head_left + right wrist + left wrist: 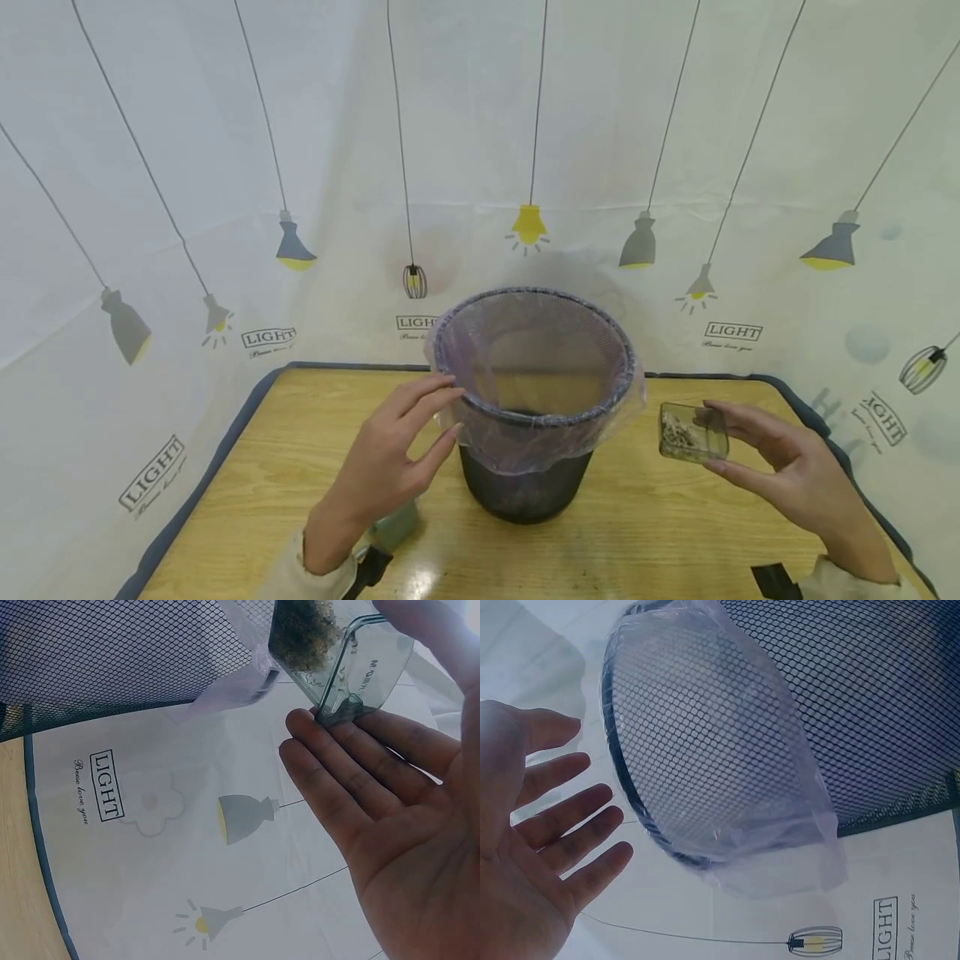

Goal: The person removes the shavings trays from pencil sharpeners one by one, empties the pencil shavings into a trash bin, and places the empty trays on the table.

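Note:
In the head view a black mesh wastebasket stands upright on the table, lined with a thin purplish plastic bag folded over its rim. My left hand is raised at the basket's left side, fingers loosely extended; the left wrist view shows them just apart from the rim, holding nothing. To the right of the basket, my right hand pinches a small clear box between thumb and fingers. The box is tilted, and light brown bits resembling shavings lie inside. Faint lettering shows on its wall.
A grey-green object lies on the wooden table, partly hidden beneath my left wrist. White sheeting printed with hanging lamps rises behind the table and along both sides. A dark blue edge borders the tabletop.

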The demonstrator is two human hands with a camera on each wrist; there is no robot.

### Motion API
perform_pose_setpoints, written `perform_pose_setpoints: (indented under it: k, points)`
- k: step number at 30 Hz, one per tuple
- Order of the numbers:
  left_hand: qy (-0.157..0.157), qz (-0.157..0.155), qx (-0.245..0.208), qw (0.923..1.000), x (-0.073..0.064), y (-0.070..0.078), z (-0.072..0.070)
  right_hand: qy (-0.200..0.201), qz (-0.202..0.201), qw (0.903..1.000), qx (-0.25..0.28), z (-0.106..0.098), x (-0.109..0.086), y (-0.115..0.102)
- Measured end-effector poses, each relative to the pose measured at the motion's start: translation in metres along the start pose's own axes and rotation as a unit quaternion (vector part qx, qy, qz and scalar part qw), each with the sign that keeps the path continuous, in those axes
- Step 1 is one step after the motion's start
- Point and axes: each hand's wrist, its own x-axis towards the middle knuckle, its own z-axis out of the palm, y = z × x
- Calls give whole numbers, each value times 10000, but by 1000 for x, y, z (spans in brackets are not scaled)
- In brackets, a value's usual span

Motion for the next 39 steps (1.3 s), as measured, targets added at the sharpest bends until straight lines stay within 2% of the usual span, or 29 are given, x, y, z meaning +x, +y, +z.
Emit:
perform_pose_setpoints:
  k: [3,7,12,19,26,32,39]
  points:
    - [41,148,-35,9999,5,1,5,-8,-18,10000,-55,0,2,-1]
    - [60,343,-38,9994,10,2,11,-35,-363,9993,129,-1,5,0]
    - [84,505,44,9987,11,2,17,-82,-548,9982,217,-2,11,0]
    - [71,474,4,9989,8,2,21,-126,-768,9963,377,-2,19,-2]
    - [132,304,-63,9994,6,4,22,-212,-482,9986,-7,-2,24,-11]
    - [106,157,-80,9998,6,6,21,-194,-450,9988,-15,0,29,-13]
    - [66,112,-64,9999,6,7,21,-262,-836,9961,94,6,40,-17]
